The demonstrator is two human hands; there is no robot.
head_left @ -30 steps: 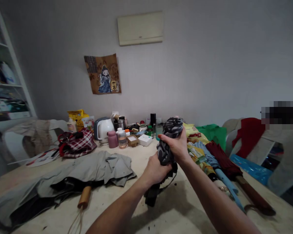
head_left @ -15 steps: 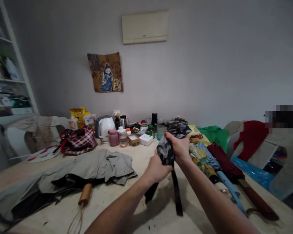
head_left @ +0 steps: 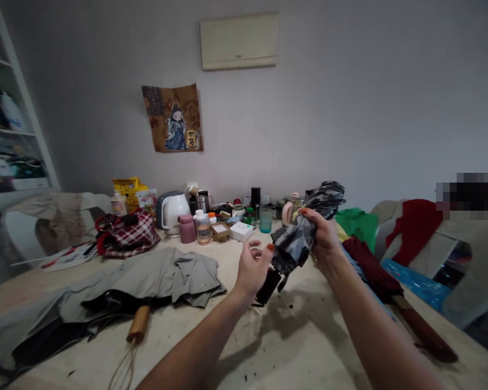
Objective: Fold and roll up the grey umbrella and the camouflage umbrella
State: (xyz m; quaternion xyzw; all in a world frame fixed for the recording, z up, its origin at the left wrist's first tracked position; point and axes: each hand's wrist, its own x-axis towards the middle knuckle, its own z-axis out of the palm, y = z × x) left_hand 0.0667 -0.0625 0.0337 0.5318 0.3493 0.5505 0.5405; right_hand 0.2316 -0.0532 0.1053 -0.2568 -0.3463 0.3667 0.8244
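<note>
Since half a second ago the right hand (head_left: 324, 234) has swung the camouflage folding umbrella (head_left: 305, 230) up and to the right, so it now slants from its black handle end low near the middle to its bunched top high on the right, and the left hand (head_left: 252, 266) has let go of it, the dangling strap no longer showing. The largest thing about is the pale table (head_left: 293, 346), its top rough and speckled with dark crumbs, and sprawled across its left side lies a grey umbrella (head_left: 146, 284), its matt cloth loosely crumpled over a dark lining, with a rounded wooden handle (head_left: 139, 323) pointing toward the camera. To the right, partly behind the right forearm, lie a maroon umbrella (head_left: 370, 265) with a long dark brown handle and a sliver of a blue one beside it. The camouflage umbrella is held in the air above the table's middle, its grey, black and white patterned fabric gathered in soft folds; the right hand's fingers are wrapped tight around its middle, while the left hand hovers spread just beside its lower end, fingertips near the cloth but not gripping. Along the far edge stand a white electric kettle (head_left: 171, 212), a red plaid bag (head_left: 126, 234), a mauve bottle (head_left: 186, 228) and a small white box (head_left: 241, 231) among smaller jars.
</note>
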